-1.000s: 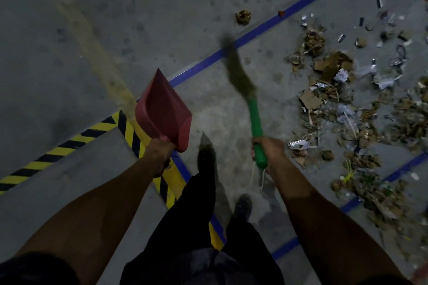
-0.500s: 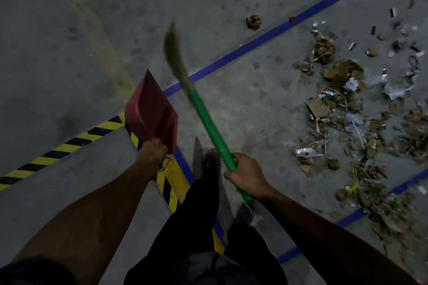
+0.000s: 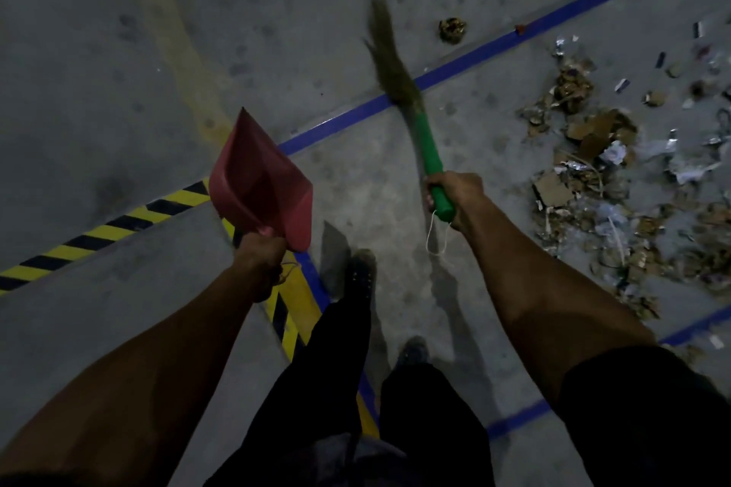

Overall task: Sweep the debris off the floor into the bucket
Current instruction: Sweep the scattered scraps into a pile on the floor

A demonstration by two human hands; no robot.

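Currently approach step: right hand [image 3: 455, 192] grips green-handled broom [image 3: 411, 103], raised off floor; left hand [image 3: 259, 253] grips red dustpan [image 3: 261, 186]. Debris [image 3: 601, 166] unswept, to the right. Bucket not visible. Next: bristles down, sweep debris into pan.

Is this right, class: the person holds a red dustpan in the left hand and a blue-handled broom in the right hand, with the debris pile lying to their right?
Not quite. The head view shows the broom has a green handle, not blue. The rest holds: the left hand grips the red dustpan, the right hand grips the broom, and the debris pile lies to their right.
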